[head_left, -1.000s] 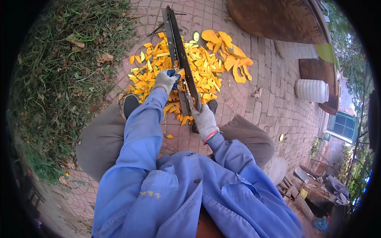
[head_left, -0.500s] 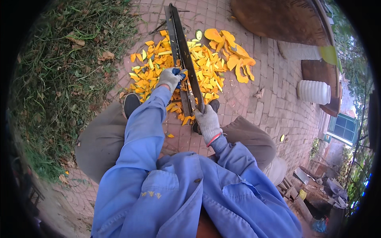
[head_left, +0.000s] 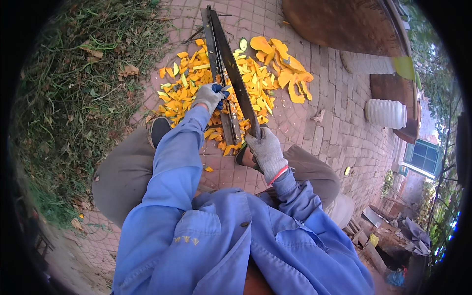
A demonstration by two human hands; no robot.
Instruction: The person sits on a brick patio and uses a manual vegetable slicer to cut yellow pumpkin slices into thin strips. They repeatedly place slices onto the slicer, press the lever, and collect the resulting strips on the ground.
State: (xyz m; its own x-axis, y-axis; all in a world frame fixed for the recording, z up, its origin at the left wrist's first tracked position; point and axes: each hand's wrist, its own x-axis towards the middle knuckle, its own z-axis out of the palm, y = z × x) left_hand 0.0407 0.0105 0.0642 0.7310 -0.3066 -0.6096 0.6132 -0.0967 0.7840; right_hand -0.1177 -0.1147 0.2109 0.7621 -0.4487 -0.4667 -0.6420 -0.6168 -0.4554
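A long dark hinged lever cutter stands over a heap of cut orange pumpkin pieces (head_left: 184,101). Its blade (head_left: 235,73) is raised apart from the narrow base (head_left: 229,129), and the two meet at the far end. My right hand (head_left: 268,153), in a pale knit glove, is closed round the blade's near end. My left hand (head_left: 210,97), gloved in grey and blue, has its fingers closed beside the base, left of the blade. Whatever those fingers hold is hidden.
Larger curved pumpkin slices (head_left: 290,66) lie right of the heap. Cut greens (head_left: 83,93) cover the ground at left. My shoe (head_left: 160,130) stands close to the pieces. A ribbed white container (head_left: 387,114) and large brown round vessels (head_left: 344,24) are at the right.
My right hand has moved rightward with the blade's near end, widening the gap between blade and base. The left hand stays beside the base, nearly in the same place.
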